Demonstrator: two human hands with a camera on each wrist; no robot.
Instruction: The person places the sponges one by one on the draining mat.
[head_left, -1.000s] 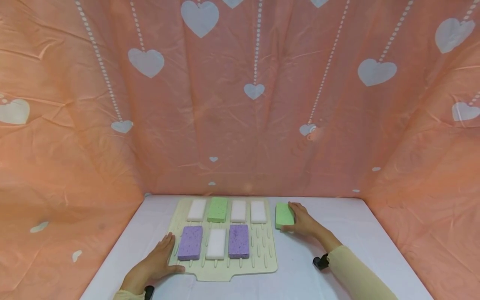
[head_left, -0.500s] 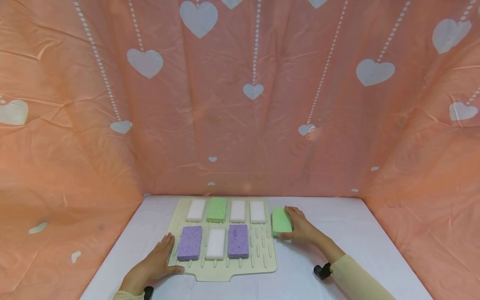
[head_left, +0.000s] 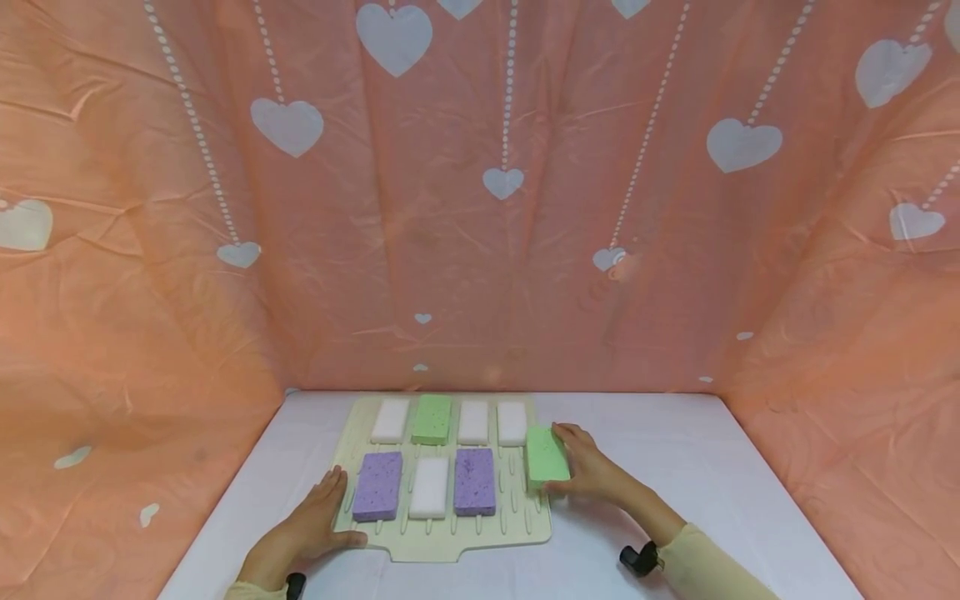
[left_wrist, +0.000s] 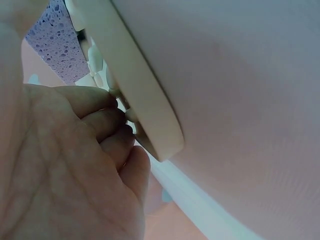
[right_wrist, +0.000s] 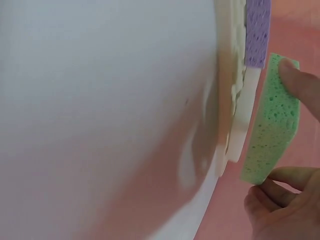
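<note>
My right hand [head_left: 592, 469] pinches a green sponge [head_left: 545, 458] by its two ends, thumb at the near end and fingers at the far end. In the right wrist view this sponge [right_wrist: 272, 117] hangs above the board's right edge, apart from it. My left hand [head_left: 306, 527] rests along the left edge of a cream ridged board [head_left: 435, 546], its thumb by the near corner. The left wrist view shows the fingers [left_wrist: 117, 145] against the board's rim [left_wrist: 145, 90]. On the board lie two purple sponges [head_left: 475, 482], another green sponge [head_left: 432, 419] and several white sponges [head_left: 430, 487].
The board lies on a white-covered table [head_left: 675, 433]. Behind and at both sides stand orange curtains [head_left: 480, 292] printed with white hearts. The board's ridged surface shows bare at its near right part [head_left: 517, 517].
My right hand has carried the green sponge leftward and a little nearer, from beside the board to over its right edge. The left hand has stayed in place.
</note>
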